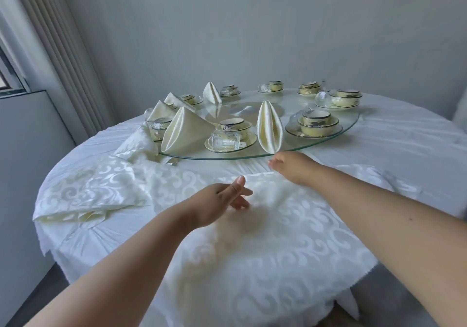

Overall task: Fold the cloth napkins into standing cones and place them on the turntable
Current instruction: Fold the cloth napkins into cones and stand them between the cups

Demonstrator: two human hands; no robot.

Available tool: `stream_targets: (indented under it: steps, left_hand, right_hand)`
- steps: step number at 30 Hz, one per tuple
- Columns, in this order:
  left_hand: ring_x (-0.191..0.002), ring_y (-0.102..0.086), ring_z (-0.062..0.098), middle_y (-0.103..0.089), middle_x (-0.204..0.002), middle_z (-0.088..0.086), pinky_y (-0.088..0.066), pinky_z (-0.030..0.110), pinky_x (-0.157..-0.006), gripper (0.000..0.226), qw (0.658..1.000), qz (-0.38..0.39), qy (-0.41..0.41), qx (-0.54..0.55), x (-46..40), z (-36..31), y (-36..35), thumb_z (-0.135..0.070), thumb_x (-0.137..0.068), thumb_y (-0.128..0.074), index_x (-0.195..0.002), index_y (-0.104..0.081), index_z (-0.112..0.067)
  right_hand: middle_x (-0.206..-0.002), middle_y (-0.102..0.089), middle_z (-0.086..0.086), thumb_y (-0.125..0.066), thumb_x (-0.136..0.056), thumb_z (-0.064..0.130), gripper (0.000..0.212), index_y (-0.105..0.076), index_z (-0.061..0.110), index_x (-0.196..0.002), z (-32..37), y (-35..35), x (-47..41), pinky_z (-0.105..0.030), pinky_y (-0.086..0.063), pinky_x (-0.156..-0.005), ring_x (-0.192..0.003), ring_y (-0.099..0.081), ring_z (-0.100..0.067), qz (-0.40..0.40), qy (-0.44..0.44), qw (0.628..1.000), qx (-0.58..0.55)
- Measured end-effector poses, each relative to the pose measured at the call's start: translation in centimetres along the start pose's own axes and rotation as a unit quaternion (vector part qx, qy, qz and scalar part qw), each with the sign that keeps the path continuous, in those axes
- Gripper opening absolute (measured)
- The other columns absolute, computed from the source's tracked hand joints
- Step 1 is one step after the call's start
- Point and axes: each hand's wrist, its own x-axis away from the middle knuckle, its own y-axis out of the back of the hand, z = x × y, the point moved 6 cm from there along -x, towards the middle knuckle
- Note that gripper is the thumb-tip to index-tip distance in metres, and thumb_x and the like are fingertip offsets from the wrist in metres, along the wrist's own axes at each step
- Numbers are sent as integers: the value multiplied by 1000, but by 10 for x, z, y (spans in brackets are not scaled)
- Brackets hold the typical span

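1. Reaching over the spread napkin point(265, 213), the left hand point(222, 200) is seen with loosely curled fingers and nothing gripped; motion blur hides whether the cloth is touched.
2. The right hand point(290, 167) is stretched toward the near rim of the turntable point(328, 134), just beside the base of the nearest cone point(269, 128); its fingers are mostly hidden, so its grasp cannot be told.
3. That cone is judged already placed, standing upright at the near edge of the glass.
4. More finished cones are seen to the left and far left: a wide one point(182, 131), two behind it point(161, 110), and a far one point(211, 93).
5. Unfolded napkins point(91, 195) lie on the counter point(404, 137) at the near left, so folding is judged partly done, with several pieces left.
6. Bowl-and-plate sets point(314, 124) on the right and far side have no cones beside them.
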Motion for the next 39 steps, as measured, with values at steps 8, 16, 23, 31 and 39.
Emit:
stream_targets:
  steps: [8, 16, 23, 31, 39]
  left_hand:
    - [-106, -53, 11, -61, -110, -6, -36, 25, -85, 56, 971, -221, -22, -90, -12, -13, 52, -53, -98, -26, -115, -67, -19]
    - [-47, -57, 17, -72, -79, 7, -39, 21, -49, 41, 974, -139, 104, -146, -48, 20, 49, -41, -99, -42, -100, -67, -9]
    - [-71, -55, 20, -67, -84, 5, -39, 25, -61, 42, 963, -143, 125, -193, -46, 30, 48, -47, -95, -46, -89, -73, -15]
    - [-90, -56, 27, -62, -100, 8, -37, 28, -75, 54, 958, -137, 181, -177, -46, 22, 59, -52, -98, -35, -101, -69, -10]
    - [-77, -53, 26, -55, -77, 4, -37, 31, -69, 50, 951, -149, 181, -201, -41, 38, 39, -54, -96, -38, -78, -56, -11]
  right_hand:
    - [-61, -41, 3, -66, -87, 39, 38, -46, 17, -63, 9, 14, 12, -29, -25, -54, -57, -36, -13, 61, 30, 997, 26]
    - [-94, -67, -3, -55, -90, 52, 40, -63, 15, -101, 6, 13, 33, -29, -44, -68, -76, -60, -16, 122, -43, 990, 51]
    - [-59, -47, 7, -69, -84, 41, 28, -58, 18, -71, 18, 4, 37, -25, -32, -54, -55, -40, -11, 147, -7, 989, 14]
    - [-67, -53, 3, -65, -87, 40, 26, -62, 16, -77, 17, 36, 29, -25, -37, -59, -61, -46, -11, 23, 4, 982, -187]
    - [-106, -61, -3, -53, -94, 42, 34, -61, 11, -107, 24, -8, 52, -28, -41, -74, -96, -57, -20, 147, -35, 987, 53]
